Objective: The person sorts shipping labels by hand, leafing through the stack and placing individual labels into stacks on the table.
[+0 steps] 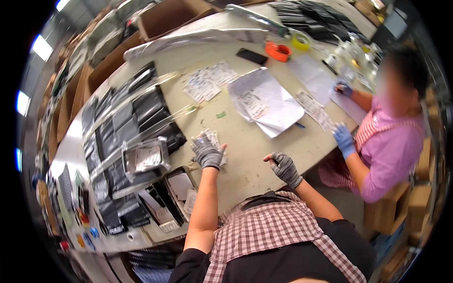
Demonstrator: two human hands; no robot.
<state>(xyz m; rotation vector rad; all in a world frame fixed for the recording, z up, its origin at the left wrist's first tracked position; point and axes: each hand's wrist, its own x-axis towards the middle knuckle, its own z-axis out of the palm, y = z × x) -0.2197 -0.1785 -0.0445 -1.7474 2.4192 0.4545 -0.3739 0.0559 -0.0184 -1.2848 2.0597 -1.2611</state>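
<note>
My left hand [206,152], in a grey fingerless glove, lies open on the table with its fingers spread. Under and beside its palm is a small stack of printed paper slips [215,141], partly hidden by the hand. My right hand [284,169], gloved the same way, hovers near the table's front edge with its fingers curled in. No object shows in it. Left of my left hand, a clear plastic box [146,158] with printed slips inside rests on rows of black plastic mailer bags [150,106].
At right a co-worker [391,137] sits with gloved hands by papers. White sheets [278,113], more slips [207,81], a black phone [252,56], an orange tape dispenser [278,51] and yellow tape [300,42] lie beyond. Black bins [163,207] stand near left; cardboard boxes [388,210] at right.
</note>
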